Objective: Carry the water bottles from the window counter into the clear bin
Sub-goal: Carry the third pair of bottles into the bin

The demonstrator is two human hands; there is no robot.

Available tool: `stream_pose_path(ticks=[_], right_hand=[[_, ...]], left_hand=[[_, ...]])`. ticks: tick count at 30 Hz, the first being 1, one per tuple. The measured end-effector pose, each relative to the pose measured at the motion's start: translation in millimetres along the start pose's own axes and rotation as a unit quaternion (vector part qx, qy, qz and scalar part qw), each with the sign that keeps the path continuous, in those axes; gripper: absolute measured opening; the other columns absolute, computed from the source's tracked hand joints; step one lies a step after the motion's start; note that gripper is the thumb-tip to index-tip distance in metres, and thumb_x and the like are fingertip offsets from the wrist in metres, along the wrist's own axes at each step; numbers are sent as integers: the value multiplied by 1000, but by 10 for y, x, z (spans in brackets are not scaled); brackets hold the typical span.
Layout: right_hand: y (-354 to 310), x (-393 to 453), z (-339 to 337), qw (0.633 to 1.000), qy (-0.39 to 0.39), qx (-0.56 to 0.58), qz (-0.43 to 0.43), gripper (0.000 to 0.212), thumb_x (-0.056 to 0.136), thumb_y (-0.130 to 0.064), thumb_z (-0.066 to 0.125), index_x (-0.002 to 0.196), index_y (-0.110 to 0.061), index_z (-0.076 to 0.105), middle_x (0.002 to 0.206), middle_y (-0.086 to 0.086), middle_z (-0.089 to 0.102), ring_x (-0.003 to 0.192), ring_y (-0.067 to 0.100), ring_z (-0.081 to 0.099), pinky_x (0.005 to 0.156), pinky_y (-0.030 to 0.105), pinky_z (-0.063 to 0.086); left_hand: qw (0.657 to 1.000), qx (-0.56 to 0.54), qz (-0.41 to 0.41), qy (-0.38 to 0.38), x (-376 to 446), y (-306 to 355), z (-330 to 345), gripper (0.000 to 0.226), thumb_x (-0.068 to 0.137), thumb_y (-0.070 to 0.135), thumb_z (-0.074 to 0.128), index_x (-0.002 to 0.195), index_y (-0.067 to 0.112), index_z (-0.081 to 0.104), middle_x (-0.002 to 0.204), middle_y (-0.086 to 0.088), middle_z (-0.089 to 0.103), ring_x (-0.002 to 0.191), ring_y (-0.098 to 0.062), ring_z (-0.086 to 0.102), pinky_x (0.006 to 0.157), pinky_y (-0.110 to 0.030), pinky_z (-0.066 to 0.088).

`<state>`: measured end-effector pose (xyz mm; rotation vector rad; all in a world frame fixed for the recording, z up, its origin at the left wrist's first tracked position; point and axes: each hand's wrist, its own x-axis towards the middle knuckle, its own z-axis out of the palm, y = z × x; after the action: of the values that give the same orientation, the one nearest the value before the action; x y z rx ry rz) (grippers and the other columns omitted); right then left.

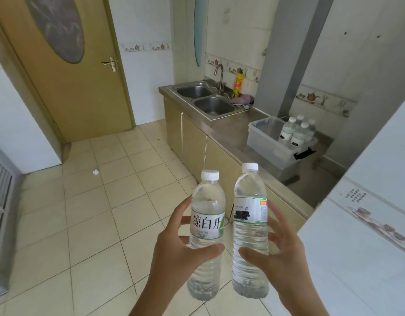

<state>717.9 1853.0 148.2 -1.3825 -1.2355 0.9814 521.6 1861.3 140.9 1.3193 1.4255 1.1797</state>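
My left hand (176, 252) grips a clear water bottle (207, 215) with a white cap and a label in black characters. A second water bottle (250, 224) with a white cap stands upright in my right hand (281, 249), thumb across its front. Both bottles are held side by side in front of me, above the tiled floor. The clear bin (265, 142) sits on the steel counter (231, 133) at the right. Several water bottles (297, 131) stand upright in its far end.
A double steel sink (206, 99) with a tap lies at the counter's far end, a yellow bottle (238, 85) and pink cloth (242, 100) beside it. A wooden door (67, 76) stands at the left. White tiled wall edge (356, 236) juts in at the right.
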Motion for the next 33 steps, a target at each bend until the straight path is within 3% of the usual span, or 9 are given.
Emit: stream_pose_path(ticks=[5, 9, 14, 20, 24, 28, 33], right_hand=[[140, 791, 48, 1000, 24, -5, 4, 102, 53, 2, 88, 127, -55, 47, 118, -16, 66, 105, 15, 61, 90, 45, 50], [223, 1490, 118, 998, 56, -2, 8, 102, 52, 3, 89, 124, -56, 48, 114, -21, 65, 102, 9, 61, 78, 26, 47], [254, 2327, 187, 994, 103, -16, 15, 100, 51, 7, 88, 128, -45, 49, 116, -16, 65, 93, -4, 60, 66, 9, 49], [328, 3100, 162, 986, 166, -19, 28, 101, 51, 7, 88, 124, -50, 49, 115, -17, 66, 94, 0, 62, 66, 8, 49], [396, 3578, 5, 978, 207, -32, 22, 101, 50, 13, 86, 123, -47, 50, 113, -10, 69, 100, 8, 64, 69, 8, 48], [492, 4061, -259, 971, 236, -26, 27, 103, 49, 15, 86, 129, -40, 49, 116, -9, 68, 97, 3, 66, 72, 7, 47], [595, 4580, -650, 963, 266, -11, 35, 105, 50, 12, 87, 131, -40, 46, 121, -11, 63, 93, -4, 64, 67, 9, 49]], left_hand=[[1000, 5, -16, -7, 874, -13, 182, 97, 37, 44, 92, 107, 83, 37, 105, 30, 66, 76, -2, 73, 78, -40, 61], [999, 13, -18, -35, 1711, -45, 298, 97, 34, 49, 89, 107, 84, 35, 112, 24, 65, 78, -3, 74, 79, -42, 61], [995, 30, -3, -98, 2808, 2, 466, 95, 36, 47, 88, 108, 82, 36, 111, 25, 64, 77, -1, 73, 79, -41, 60], [984, 37, 12, -175, 3892, 65, 845, 93, 42, 41, 90, 119, 66, 43, 112, 21, 65, 79, -6, 74, 82, -45, 59], [977, 28, 18, -211, 4450, 139, 1235, 92, 43, 39, 90, 118, 66, 45, 112, 18, 66, 78, -7, 74, 81, -46, 59], [968, 17, 26, -248, 4940, 192, 1755, 92, 45, 38, 91, 120, 63, 45, 110, 18, 67, 77, -9, 74, 81, -47, 59], [959, 1, 34, -281, 5423, 301, 2429, 90, 44, 42, 90, 114, 72, 42, 105, 19, 70, 92, -5, 71, 84, -44, 58]])
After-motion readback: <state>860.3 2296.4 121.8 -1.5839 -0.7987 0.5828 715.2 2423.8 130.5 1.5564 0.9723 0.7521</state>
